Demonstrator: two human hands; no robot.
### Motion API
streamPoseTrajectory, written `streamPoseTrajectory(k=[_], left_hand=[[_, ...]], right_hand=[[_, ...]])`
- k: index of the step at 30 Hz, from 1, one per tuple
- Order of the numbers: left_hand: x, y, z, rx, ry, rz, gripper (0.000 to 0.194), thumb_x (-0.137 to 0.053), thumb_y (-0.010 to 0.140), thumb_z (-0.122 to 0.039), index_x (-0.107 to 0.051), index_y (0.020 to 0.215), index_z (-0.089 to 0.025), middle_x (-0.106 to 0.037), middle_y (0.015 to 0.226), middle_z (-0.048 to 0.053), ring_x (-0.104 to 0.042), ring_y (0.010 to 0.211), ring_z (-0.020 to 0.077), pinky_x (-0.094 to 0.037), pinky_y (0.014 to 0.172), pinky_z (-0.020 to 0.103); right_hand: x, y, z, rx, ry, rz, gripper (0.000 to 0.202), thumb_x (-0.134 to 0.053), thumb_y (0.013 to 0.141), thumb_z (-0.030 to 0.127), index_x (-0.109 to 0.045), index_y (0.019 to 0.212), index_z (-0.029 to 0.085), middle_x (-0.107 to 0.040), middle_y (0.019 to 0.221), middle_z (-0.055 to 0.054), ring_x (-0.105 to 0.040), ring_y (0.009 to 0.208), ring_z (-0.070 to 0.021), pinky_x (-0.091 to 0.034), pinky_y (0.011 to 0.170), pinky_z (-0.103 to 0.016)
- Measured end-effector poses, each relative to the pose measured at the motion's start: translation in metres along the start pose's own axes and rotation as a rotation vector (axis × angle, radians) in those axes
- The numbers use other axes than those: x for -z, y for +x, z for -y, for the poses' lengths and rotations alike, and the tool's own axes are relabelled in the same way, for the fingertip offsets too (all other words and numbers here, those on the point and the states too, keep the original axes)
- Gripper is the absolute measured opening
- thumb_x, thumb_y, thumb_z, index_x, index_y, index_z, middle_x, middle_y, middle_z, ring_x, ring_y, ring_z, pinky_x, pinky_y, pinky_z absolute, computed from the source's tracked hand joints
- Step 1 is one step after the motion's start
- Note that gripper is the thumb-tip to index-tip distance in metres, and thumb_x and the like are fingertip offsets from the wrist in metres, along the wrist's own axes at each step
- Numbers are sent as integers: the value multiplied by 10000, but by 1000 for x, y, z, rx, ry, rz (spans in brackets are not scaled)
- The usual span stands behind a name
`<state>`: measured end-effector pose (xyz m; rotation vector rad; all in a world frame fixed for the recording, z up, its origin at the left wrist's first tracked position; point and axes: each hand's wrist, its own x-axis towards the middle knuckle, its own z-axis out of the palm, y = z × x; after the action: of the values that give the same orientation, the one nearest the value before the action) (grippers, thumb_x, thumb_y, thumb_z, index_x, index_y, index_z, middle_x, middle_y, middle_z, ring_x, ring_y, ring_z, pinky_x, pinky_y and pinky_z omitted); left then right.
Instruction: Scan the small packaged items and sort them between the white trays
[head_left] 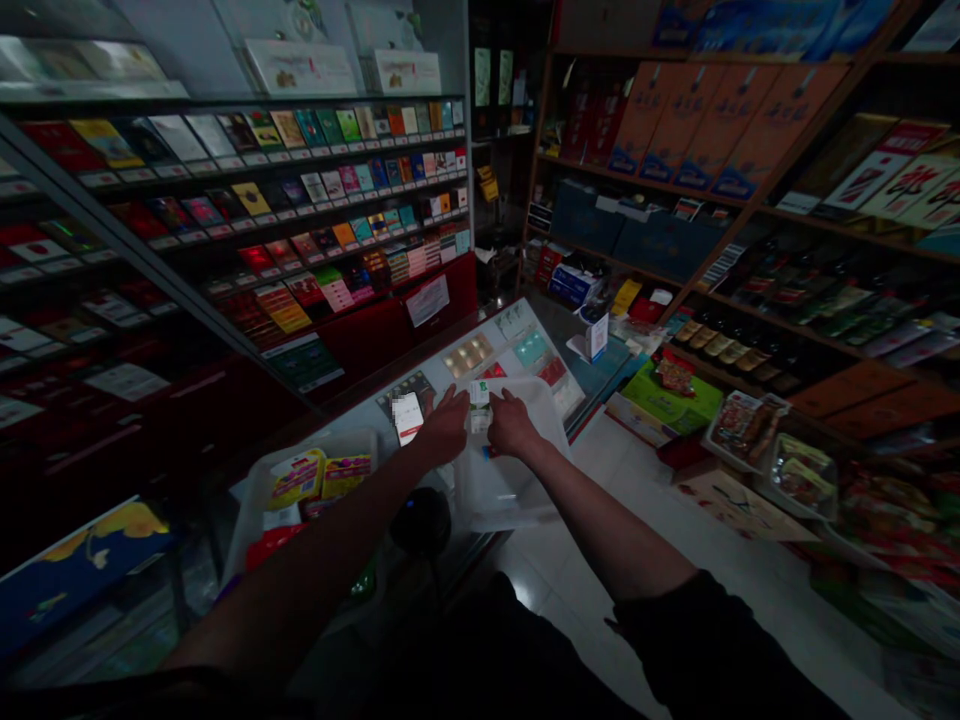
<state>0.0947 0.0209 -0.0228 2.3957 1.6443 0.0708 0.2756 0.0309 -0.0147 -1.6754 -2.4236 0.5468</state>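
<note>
A small white-and-green packet [479, 392] is between my two hands, above a translucent white plastic tub [504, 498]. My left hand [448, 428] has its fingers closed at the packet's left edge. My right hand [511, 424] grips its right edge, with the fingers bent around it. A phone [407, 418] with a lit white screen is just left of my left hand; whether it touches the hand I cannot tell. Below my hands, a small blue item [487, 453] shows in the tub. The picture is dark, so fine detail of the fingers is lost.
A second tub [244, 510] with yellow and red packets stands left, beside a black round-headed device [421, 520]. The glass counter [360, 415] runs under both tubs. Cigarette shelves [300, 150] line the left. Bottles [810, 285] and boxes [675, 120] fill the right shelves.
</note>
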Motion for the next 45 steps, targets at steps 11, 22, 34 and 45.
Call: streamPoseTrajectory(k=[11,22,34,45], left_hand=[[-29,35,8,55,39,29,816,-443,828,-63,-341,1636,-115,-378,1711,163,-205,1638,349,-170,1294,681],[-35,27,3,87,69,50,751,-472,874,-149,-397,1620,-181,-433,1681,154,-206,1639,344,-125,1293,686],[11,-32,4,220,-10,-33,784,-475,838,-116,-400,1615,-186,-423,1694,116,-217,1638,313,-188,1310,647],[49,-193,53,421,-123,-248,632,-461,965,-300,-438,1582,-161,-469,1661,136,-333,1598,313,-315,1300,534]], right_hand=[[-40,36,-35,25,119,-8,742,-579,784,51,-508,1514,159,-602,1493,-134,-487,1438,-299,-392,1194,-455],[-57,28,-36,-61,156,22,827,-584,776,67,-393,1581,106,-580,1503,-200,-537,1371,-307,-430,1144,-446],[-56,8,-46,-81,184,33,886,-597,812,113,-302,1643,20,-481,1611,-249,-451,1516,-322,-372,1250,-462],[-40,-55,-5,-73,286,-120,765,-562,868,174,-404,1605,43,-506,1601,-215,-494,1489,-308,-392,1255,-458]])
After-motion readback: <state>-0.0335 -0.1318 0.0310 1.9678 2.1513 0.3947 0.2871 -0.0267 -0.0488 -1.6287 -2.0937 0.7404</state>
